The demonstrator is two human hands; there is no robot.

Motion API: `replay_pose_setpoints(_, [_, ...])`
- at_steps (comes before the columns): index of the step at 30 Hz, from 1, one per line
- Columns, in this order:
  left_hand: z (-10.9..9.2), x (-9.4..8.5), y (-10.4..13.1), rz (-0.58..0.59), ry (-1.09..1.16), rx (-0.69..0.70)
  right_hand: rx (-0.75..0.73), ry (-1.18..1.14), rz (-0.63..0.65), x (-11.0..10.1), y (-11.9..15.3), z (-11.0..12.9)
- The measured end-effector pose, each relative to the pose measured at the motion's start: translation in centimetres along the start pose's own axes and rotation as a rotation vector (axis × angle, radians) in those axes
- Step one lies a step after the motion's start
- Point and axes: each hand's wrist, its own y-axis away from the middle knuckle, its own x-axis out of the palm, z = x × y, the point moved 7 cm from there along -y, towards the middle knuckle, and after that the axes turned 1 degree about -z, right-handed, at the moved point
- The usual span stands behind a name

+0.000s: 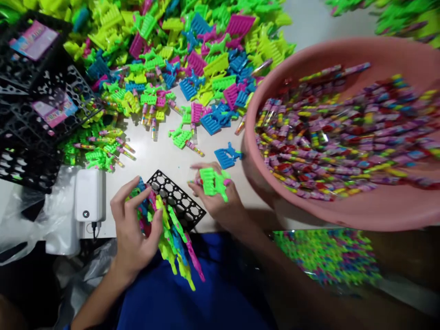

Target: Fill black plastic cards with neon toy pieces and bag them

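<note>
My left hand (pixel 135 224) curves round a bunch of bright plastic pieces (pixel 172 238) in yellow, green, blue and pink, fingers against their upper left side. The pieces stand in a black perforated rack (pixel 177 195) at the table's near edge and lean toward me. To the right of the rack, my right hand (pixel 220 199) holds a green comb-like plastic piece (pixel 209 182) with its fingers closed round it. Beyond that hand, a single blue piece (pixel 227 156) lies on the table, close to the basin.
A large pink basin (pixel 254 133) of wrapped candy tubes (pixel 319 133) fills the right. Colourful pieces (pixel 195 64) are heaped at the back. Black racks (pixel 34 114) stack at the left, near a white power bank (pixel 89 195) and plastic bags (pixel 60 197).
</note>
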Motion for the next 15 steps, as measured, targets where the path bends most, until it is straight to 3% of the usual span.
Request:
replay_pose_setpoints(3, [0.1, 0.1, 0.0, 0.009, 0.016, -0.015, 0.065, -0.076, 0.091, 0.1, 3.2, -0.3])
replay_pose_setpoints(9, [0.1, 0.1, 0.0, 0.017, 0.011, -0.043, -0.016, -0.178, 0.221, 1.1, 6.1, 0.3])
replay_pose_setpoints(15, [0.0, 0.1, 0.1, 0.023, -0.003, -0.046, -0.309, 0.024, 0.302, 1.6, 7.5, 1.0])
